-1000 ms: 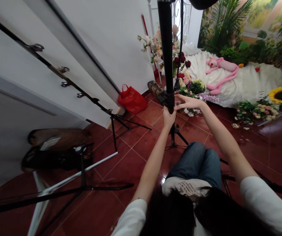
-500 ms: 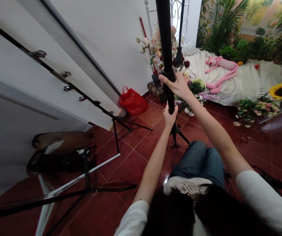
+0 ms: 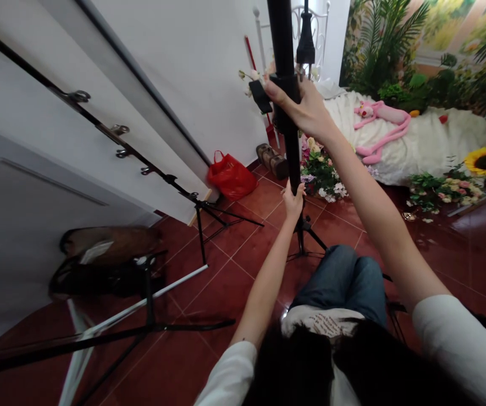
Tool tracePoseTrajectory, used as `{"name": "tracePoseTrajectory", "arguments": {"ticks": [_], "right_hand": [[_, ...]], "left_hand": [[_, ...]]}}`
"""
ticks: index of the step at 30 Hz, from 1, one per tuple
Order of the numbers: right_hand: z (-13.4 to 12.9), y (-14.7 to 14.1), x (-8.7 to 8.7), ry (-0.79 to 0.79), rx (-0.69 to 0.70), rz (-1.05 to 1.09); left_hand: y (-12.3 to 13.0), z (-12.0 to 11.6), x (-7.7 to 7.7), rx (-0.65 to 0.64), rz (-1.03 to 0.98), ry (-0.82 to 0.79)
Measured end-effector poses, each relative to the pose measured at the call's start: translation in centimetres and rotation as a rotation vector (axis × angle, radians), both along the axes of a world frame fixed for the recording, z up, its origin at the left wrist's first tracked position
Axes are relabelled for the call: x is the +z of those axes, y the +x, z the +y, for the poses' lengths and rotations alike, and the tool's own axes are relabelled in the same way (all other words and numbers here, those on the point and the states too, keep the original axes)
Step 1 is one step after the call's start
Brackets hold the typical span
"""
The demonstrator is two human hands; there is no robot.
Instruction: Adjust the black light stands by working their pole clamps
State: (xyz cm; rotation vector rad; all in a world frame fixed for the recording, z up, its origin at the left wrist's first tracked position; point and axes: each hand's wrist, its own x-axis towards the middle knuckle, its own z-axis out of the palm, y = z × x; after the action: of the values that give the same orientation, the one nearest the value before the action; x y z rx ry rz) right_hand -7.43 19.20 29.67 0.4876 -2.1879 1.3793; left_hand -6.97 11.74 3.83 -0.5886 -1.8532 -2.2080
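A tall black light-stand pole [image 3: 292, 158] rises in front of me on its tripod legs [image 3: 306, 234]. My right hand [image 3: 302, 107] is high on the pole, with its fingers wrapped around it next to a black clamp [image 3: 261, 96]. Lower down, my left hand [image 3: 292, 204] also grips the pole. My jeans-covered knees [image 3: 340, 285] lie below and behind the hands.
A red plastic bag [image 3: 231, 177] and brown shoes [image 3: 272, 160] sit by the white wall [image 3: 209, 79]. Flowers [image 3: 319, 172] lie beyond the pole, before a white fur throw [image 3: 437, 135] with a pink plush toy [image 3: 382, 127]. Another stand [image 3: 200, 225] stands left on red tiles.
My right hand has moved from beside the pole onto it and risen up it, with the black clamp rising too. My left hand has stayed at about the same place.
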Motion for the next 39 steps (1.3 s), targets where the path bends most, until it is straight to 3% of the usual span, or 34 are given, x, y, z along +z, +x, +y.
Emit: {"name": "tracePoseTrajectory", "arguments": {"ticks": [3,5,8,12,15,17,22,25,33,35,39], "right_hand": [[1.0,-0.7,-1.0,-0.041,-0.015,0.020],[2.2,-0.8,-3.0,-0.116,0.003,-0.010],[4.6,0.4,-8.2,-0.218,-0.009,-0.184],[6.7,2.9,-16.7,-0.063,-0.072,-0.423],[6.3,3.5,-20.7,-0.123,-0.003,-0.562],[5.7,3.2,-21.7,-0.199,-0.015,-0.635],[5.0,2.3,-21.8,-0.295,-0.112,-0.820],[5.3,2.6,-22.6,-0.341,-0.094,-0.759],[5.1,3.6,-27.1,-0.468,-0.013,-0.541],[5.1,4.0,-27.4,-0.435,-0.036,-0.519],[5.2,4.5,-26.7,-0.253,-0.213,-0.472]], "left_hand": [[0.0,0.1,0.0,0.014,-0.005,-0.001],[0.1,0.2,0.0,0.007,-0.008,0.011],[0.3,0.2,0.1,0.008,-0.030,0.010],[0.3,0.2,0.2,0.033,-0.042,-0.014],[0.2,0.2,-0.1,0.057,-0.009,-0.028],[0.1,0.2,-0.3,0.061,-0.003,-0.031],[0.1,0.3,-0.4,0.083,-0.010,-0.044],[0.2,0.3,-0.1,0.090,-0.007,-0.051],[0.3,0.2,0.4,0.092,-0.004,-0.045],[0.3,0.3,0.3,0.090,-0.008,-0.037],[0.4,0.4,0.2,0.111,-0.013,-0.030]]}}
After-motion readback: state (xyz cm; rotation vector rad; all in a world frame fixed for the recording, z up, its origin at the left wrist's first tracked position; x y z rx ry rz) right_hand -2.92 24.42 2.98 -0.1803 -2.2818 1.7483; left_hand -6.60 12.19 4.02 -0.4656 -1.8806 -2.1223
